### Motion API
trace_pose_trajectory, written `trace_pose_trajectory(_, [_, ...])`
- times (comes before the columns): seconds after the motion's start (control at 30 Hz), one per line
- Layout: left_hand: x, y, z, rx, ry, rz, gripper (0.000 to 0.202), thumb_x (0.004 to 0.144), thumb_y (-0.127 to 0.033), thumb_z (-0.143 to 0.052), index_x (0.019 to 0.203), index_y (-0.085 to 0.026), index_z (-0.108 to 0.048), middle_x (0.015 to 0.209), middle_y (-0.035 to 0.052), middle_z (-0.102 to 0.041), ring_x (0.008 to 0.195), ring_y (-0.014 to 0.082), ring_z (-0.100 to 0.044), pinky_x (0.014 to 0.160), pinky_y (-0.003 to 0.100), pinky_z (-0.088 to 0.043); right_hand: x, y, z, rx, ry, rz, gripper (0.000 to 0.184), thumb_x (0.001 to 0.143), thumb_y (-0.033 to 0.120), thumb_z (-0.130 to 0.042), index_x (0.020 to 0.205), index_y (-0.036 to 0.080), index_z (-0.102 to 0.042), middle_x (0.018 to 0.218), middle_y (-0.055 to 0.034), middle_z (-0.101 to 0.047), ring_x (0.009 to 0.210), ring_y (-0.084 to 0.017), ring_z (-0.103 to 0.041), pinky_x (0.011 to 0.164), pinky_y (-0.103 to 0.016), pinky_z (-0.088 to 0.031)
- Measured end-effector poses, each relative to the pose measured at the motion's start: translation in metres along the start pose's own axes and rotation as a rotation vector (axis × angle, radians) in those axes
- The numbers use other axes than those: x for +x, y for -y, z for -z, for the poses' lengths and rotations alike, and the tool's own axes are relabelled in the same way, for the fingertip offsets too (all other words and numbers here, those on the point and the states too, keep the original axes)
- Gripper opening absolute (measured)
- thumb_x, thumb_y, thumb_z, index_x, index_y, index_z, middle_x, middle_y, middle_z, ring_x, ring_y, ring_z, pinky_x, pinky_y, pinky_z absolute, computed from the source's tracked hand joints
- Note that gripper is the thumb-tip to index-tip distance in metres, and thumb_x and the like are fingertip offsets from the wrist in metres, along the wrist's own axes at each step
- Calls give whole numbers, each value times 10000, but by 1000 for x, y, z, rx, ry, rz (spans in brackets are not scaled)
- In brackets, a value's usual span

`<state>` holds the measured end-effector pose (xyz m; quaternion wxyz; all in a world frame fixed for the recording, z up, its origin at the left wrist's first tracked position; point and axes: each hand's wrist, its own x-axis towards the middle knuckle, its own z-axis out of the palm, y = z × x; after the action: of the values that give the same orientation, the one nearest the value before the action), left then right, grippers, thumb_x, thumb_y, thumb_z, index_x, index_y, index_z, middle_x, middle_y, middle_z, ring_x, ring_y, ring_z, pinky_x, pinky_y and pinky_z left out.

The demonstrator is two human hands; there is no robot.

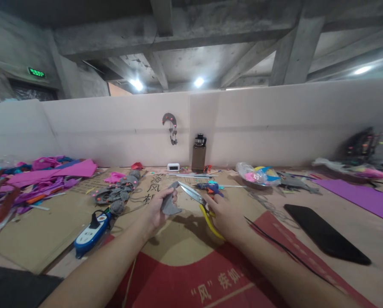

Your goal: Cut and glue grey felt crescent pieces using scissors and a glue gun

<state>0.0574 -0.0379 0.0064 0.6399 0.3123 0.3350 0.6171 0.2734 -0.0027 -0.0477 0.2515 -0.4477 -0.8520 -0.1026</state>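
Observation:
My left hand (158,211) is closed around a small grey piece of felt (170,204), held up above the cardboard. My right hand (224,217) grips yellow-handled scissors (197,201). Their silver blades point left and meet the top edge of the grey felt. Both forearms reach in from the bottom of the view over a brown and red cardboard sheet (178,252).
A blue and white power strip (91,233) lies at left near a pile of grey felt shapes (117,193). Pink and purple sheets (50,173) sit far left. A black strip (326,233) and purple sheet (361,196) lie right. A bottle (199,153) stands by the partition wall.

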Motion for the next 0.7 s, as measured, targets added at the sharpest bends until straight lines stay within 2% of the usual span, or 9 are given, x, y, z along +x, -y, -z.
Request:
trace_pose_trajectory(0.23, [-1,-1,-1,4,0,2,33,792,-107,-555,764,-114,-540,592,-24,-491,444,46,-431,413,147,-389,1,-1,1,15,-19,-6,482,831,135,-458,1294,245,-531,987,-92,-616,881,-228,-587,722,-296,-412])
trace_pose_trajectory(0.33, [0,-1,0,58,-22,-24,27,766,-113,-580,782,-119,-560,573,-27,-498,436,51,-438,418,152,-396,1,-1,-4,175,-66,-20,439,829,127,-450,1231,256,-570,1025,-75,-645,865,-204,-604,725,-284,-426])
trace_pose_trajectory(0.5, [5,0,3,136,-109,-125,187,717,-97,-619,903,-110,-623,576,-28,-542,460,57,-484,455,152,-422,3,-3,-8,414,-128,-39,431,779,121,-502,1188,228,-586,1066,-72,-653,916,-194,-607,779,-273,-445])
trace_pose_trajectory(0.6, [6,1,4,181,-186,-155,174,694,-108,-641,868,-120,-632,633,-8,-604,491,68,-524,478,168,-440,3,-4,-5,402,-83,-54,458,764,120,-510,1209,213,-568,1032,-76,-628,853,-187,-598,734,-270,-442])
trace_pose_trajectory(0.7, [6,0,4,194,-200,-158,163,687,-113,-609,847,-125,-637,680,17,-647,505,82,-538,467,180,-425,2,-1,-1,329,-36,-67,457,773,145,-526,1222,227,-550,1049,-73,-583,846,-179,-584,706,-259,-425])
